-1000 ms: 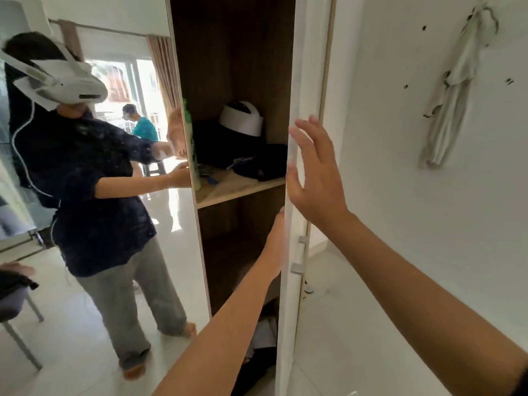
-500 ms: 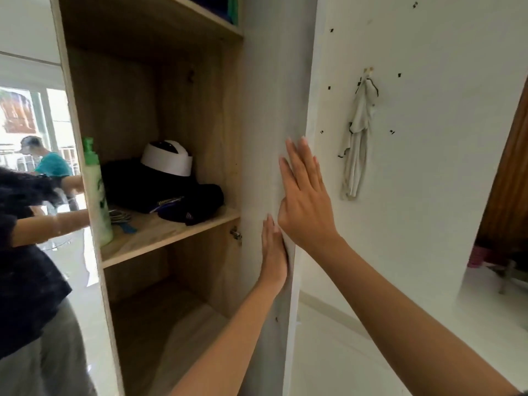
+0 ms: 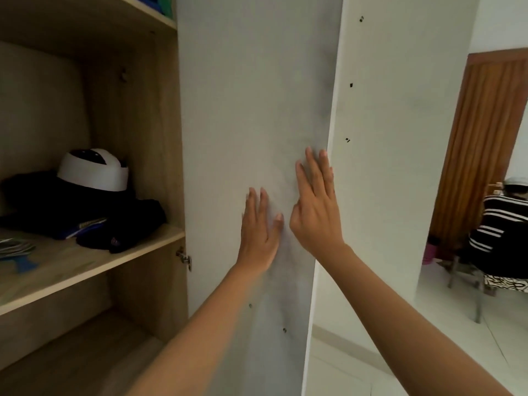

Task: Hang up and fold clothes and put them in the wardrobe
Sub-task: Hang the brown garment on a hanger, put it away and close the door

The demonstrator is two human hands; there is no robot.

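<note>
While both palms lie flat against the open wardrobe door, the left hand and right hand show straight fingers and grasp nothing. The right hand sits just beside the left, at one o'clock from it. Dark folded clothes lie on the wardrobe shelf at nine o'clock, with a white cap on top.

White wall — brown wooden door, pale tiled floor.

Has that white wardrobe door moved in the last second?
Yes. The door has swung wider open, away from the shelf and toward the wall.
</note>
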